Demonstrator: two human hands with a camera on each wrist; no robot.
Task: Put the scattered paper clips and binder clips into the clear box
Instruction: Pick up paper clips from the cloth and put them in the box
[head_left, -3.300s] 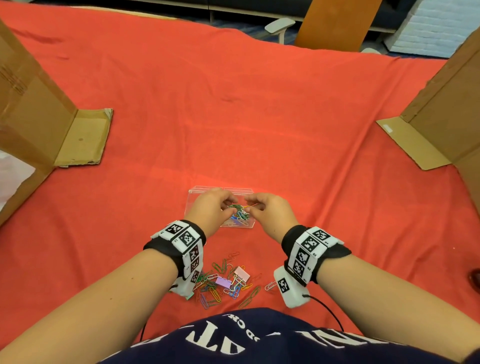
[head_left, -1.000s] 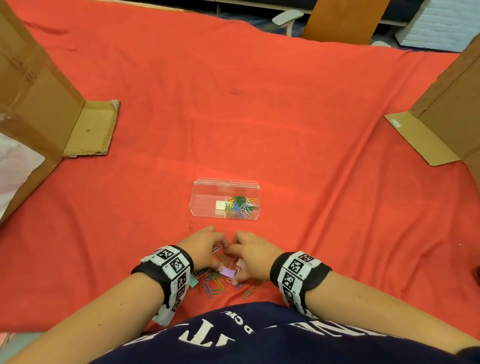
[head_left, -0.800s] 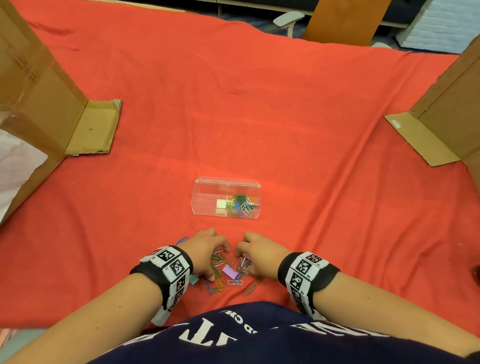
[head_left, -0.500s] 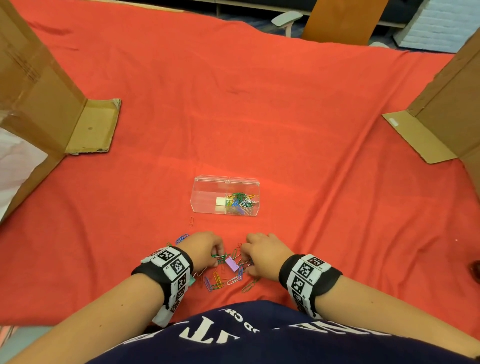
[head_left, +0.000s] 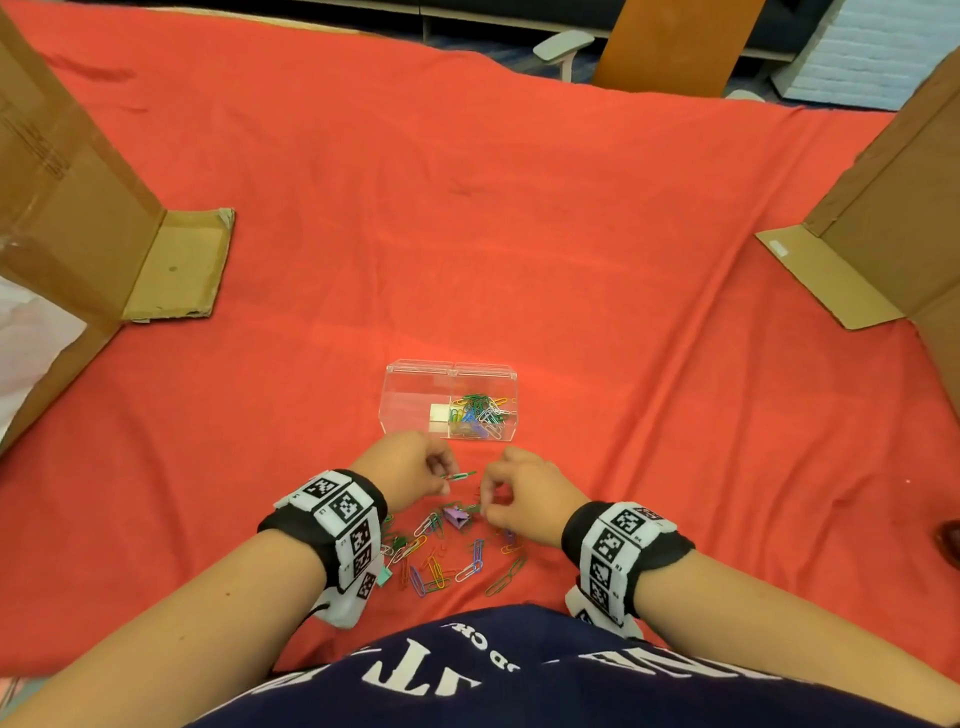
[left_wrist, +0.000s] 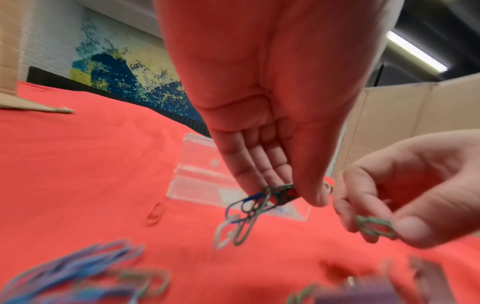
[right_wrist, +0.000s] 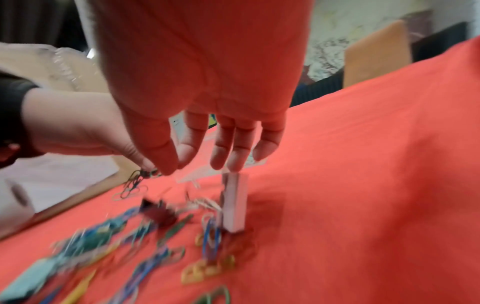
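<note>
Head view: box (head_left: 415, 395) sitting beyond both hands.
Left hand (head_left: 408, 467): pinching tangled clips (left_wrist: 255, 202).
Right hand (head_left: 524, 501): pinching one green clip (left_wrist: 375, 226).

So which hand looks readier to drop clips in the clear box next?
Probably the left hand: it already pinches several paper clips lifted off the cloth, nearest the clear box. The right hand pinches one green clip.

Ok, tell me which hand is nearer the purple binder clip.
Right. The right hand hovers just beside the purple binder clip, fingertips almost at it; the left hand sits farther up-left, pinching paper clips.
</note>
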